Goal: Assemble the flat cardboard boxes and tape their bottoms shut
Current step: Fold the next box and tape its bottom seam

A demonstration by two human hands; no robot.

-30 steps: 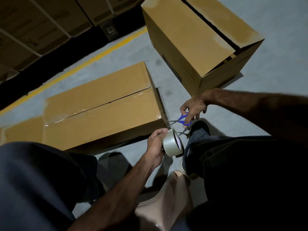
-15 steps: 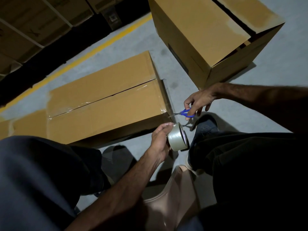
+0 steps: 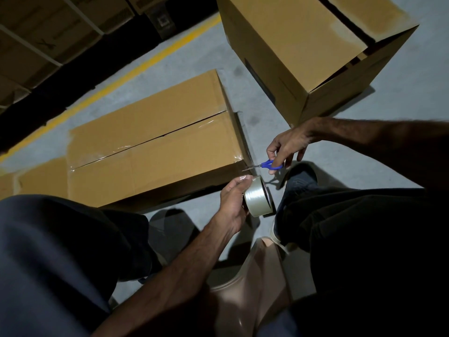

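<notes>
Left hand grips tape roll, held off box corner to keep strip taut. Right hand pinches blue scissors, blades at strip beside box edge, likely to cut. Box lies on floor, seam up, tape along it. Second box just behind, seam looks untaped. No readable labels or writing.
</notes>
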